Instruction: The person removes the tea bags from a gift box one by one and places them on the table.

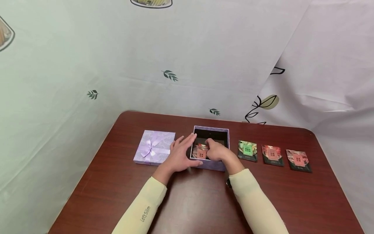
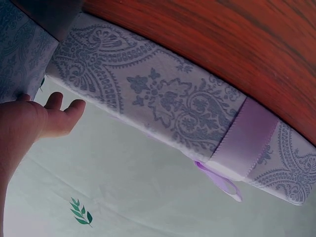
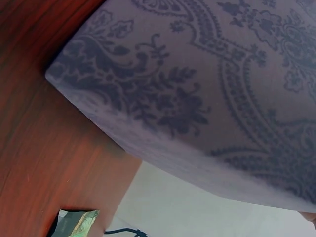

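A purple patterned gift box stands uncovered on the table, its inside dark. In its left part lies a red-and-dark food packet. My left hand is at the box's left side with fingers spread and thumb by the front left corner. In the left wrist view, the left hand's fingers reach toward the box wall. My right hand reaches down into the box beside the packet. Its fingertips are mostly hidden, so a hold cannot be made out. The right wrist view mostly shows the box's outer wall.
The purple lid with its ribbon bow lies left of the box. To the right, a green packet and two red packets, one nearer and one farther right, lie in a row. A patterned white curtain hangs behind the table.
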{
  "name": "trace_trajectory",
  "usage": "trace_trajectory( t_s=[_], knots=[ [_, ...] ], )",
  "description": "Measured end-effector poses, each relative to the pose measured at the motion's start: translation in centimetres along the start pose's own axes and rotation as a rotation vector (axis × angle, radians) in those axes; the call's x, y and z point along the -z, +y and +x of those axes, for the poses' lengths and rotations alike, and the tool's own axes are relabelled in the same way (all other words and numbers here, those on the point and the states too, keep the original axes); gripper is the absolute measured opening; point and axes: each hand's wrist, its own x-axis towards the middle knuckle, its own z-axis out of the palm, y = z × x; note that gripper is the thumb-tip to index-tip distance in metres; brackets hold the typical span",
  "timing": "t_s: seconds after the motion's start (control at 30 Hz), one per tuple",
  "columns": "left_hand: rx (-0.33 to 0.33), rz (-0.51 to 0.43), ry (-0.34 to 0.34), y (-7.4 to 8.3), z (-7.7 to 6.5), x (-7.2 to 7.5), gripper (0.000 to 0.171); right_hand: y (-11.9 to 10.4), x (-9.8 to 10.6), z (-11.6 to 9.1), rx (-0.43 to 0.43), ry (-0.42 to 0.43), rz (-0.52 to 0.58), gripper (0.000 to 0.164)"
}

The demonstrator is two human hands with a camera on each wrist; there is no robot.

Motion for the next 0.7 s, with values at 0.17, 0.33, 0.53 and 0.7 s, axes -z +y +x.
trace_trajectory(
  t_s=[0.17, 0.33, 0.53, 0.7],
  knots=[
    [-0.005, 0.004, 0.008, 0.00, -0.01, -0.01, 0.108, -0.20, -0.02, -0.41, 0.017, 0.044, -0.007, 0.046],
    [-0.005, 0.009, 0.009, -0.06, 0.01, -0.07, 0.108, -0.44, 0.01, -0.76, 0.000, 0.088, 0.001, 0.049],
    [-0.001, 0.008, 0.002, -0.02, -0.02, -0.06, 0.107, -0.36, 0.09, -0.73, -0.012, 0.114, 0.029, 0.054],
    [0.002, 0.006, 0.000, 0.06, -0.05, 0.00, 0.108, -0.26, 0.08, -0.61, 0.001, 0.111, 0.067, 0.059]
  ],
)
